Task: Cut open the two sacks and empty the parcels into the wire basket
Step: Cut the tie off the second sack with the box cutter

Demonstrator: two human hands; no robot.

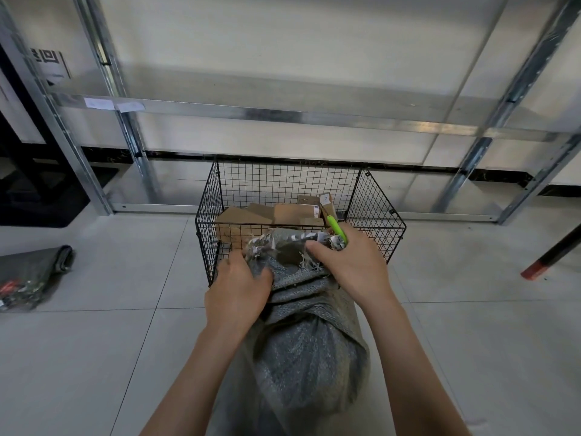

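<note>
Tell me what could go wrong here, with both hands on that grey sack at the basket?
1. The right hand holds a green-handled tool while its thumb lies on the sack. The blade is hidden, so it might nick the left hand gripping close by.
2. The sack's mouth sits just at the wire basket's near edge, so its contents could spill onto the floor.

Wire basket top open, sack blocking front rim

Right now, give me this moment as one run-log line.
left grip: grips grey woven sack mouth | right grip: holds green-handled tool at sack mouth | black wire basket: brown cardboard parcels inside
</note>
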